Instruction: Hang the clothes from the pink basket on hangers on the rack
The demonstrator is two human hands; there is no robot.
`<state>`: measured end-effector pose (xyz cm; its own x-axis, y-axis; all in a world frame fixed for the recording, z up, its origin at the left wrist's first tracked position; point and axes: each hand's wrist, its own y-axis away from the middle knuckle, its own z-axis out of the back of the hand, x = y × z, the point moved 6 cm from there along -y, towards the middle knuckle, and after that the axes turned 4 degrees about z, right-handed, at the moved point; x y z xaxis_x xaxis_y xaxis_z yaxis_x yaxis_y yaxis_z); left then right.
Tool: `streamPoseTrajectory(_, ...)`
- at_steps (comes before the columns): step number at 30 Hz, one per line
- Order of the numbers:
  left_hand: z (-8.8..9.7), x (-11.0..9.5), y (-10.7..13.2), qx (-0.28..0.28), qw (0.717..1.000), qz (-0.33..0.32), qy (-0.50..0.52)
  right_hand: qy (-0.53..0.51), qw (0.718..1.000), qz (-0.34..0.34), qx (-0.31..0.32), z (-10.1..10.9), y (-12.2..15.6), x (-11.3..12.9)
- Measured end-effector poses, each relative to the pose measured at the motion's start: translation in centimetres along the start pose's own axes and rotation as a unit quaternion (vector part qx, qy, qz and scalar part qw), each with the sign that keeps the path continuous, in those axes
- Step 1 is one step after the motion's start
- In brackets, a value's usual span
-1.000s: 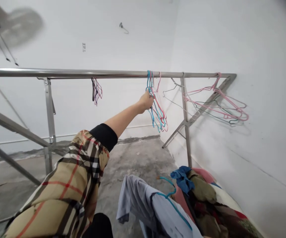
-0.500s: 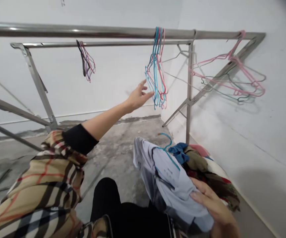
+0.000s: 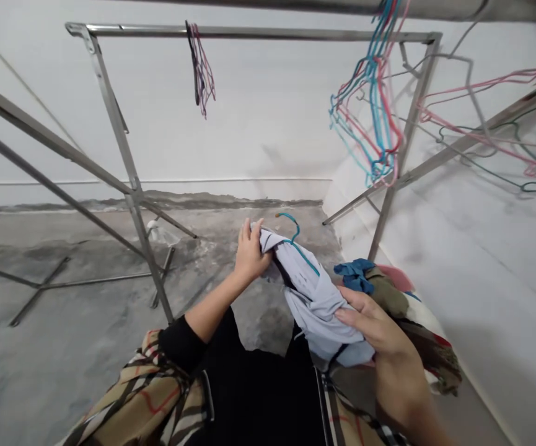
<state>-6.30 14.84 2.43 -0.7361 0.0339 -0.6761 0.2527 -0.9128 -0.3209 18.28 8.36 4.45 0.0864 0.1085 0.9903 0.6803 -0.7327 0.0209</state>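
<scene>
Between my two hands is a light grey garment (image 3: 323, 303), draped on a teal clothes hanger (image 3: 298, 232) whose hook sticks up out of it. My left hand (image 3: 251, 251) grips the garment's upper left corner, with fingers closed around the cloth. At the lower right, my right hand (image 3: 370, 322) holds the other side, thumb on top and fingers pressed on the cloth. The fabric is bunched, and part of the hanger is hidden inside it.
A pile of clothes (image 3: 388, 291) lies to the right, with something pink beneath. Blue and red hangers (image 3: 379, 105) hang from the near rail (image 3: 268, 6); pink and green ones (image 3: 495, 130) hang further right. Dark and purple hangers (image 3: 200, 71) hang on the back rail. Metal legs (image 3: 131, 186) stand at left.
My left hand has come down from beside the hanging hangers and taken hold of the garment's left corner. The view has tilted downward. My right hand still holds the garment.
</scene>
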Motion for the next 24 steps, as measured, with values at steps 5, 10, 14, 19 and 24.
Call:
streamPoseTrajectory(5,2.5,4.3,-0.5,-0.015,0.999,0.041,0.02,0.148,0.987,0.006,0.054,-0.2,-1.7,1.1)
streamPoseTrajectory(10,4.2,7.1,-0.2,-0.019,0.998,0.056,0.029,0.227,0.972,0.012,0.068,0.2,-3.6,2.2)
streamPoseTrajectory(14,5.7,7.9,1.1,-0.036,0.997,0.063,0.026,0.304,0.951,0.03,0.047,0.4,-5.2,2.0)
streamPoseTrajectory(19,6.5,7.7,3.2,-0.044,0.997,0.066,0.002,0.4,0.91,0.105,0.023,-2.9,-7.0,-0.5)
streamPoseTrajectory(24,5.9,8.0,4.8,-0.014,0.997,0.071,-0.014,0.336,0.934,0.12,-0.02,-5.8,-7.8,-4.1)
